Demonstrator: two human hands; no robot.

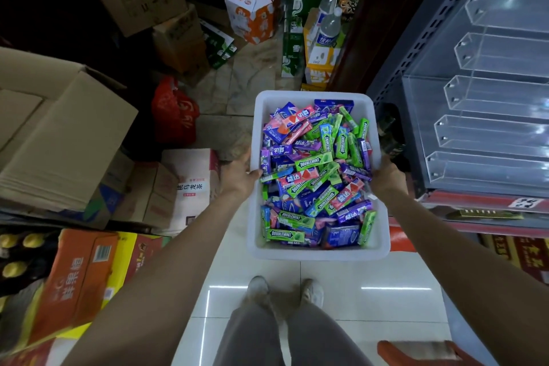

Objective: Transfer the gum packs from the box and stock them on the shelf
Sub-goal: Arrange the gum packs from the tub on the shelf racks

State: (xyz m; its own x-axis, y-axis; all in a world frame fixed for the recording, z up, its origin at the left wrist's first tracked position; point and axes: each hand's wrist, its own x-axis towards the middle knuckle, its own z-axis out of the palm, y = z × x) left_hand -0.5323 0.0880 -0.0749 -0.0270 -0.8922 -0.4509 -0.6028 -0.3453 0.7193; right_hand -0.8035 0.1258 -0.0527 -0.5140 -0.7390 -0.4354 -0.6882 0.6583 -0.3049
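The person stands in the aisle holding a white box (317,252) out in front at about waist height, heaped with gum packs (316,175) in green, blue, purple and pink. This looks like the carrying step: nothing has gone onto the shelf (487,116) to the right, whose clear dividers show no gum yet.

The left hand (239,177) grips the box's left rim, thumb hooked over the edge and touching a green pack. The right hand (386,177) grips the right rim the same way, its fingers hidden beneath.

Next, I judge, the box needs setting down somewhere steady near the shelf, freeing a hand to lift packs into the dividers.
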